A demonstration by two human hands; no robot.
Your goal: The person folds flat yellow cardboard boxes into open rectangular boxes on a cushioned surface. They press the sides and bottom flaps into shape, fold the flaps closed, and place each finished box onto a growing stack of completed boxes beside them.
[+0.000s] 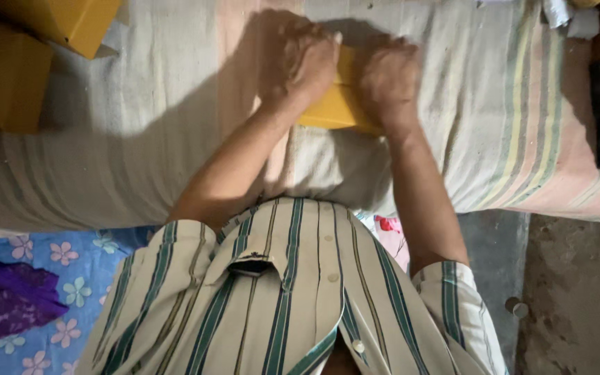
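Cloth [140, 139], striped and faded, is covering the whole surface the person is leaning over, sagging at its near edge. Yellow boxes [29, 48] are sitting stacked at its far left corner, well apart from the work. Near the middle, toward the far edge, a flat yellow cardboard piece [335, 107] is lying on the cloth under both hands. The left hand [300, 59] is pressing down on its left part, fingers curled and bunched together over the top. The right hand [387, 76] is bearing down on its right part, fingers folded close; whether either is pinching an edge I cannot tell, since the motion is blurring them. Because the cloth is soft and loose, the cardboard looks liable to skid or crease crookedly if the two hands are pushing unevenly.
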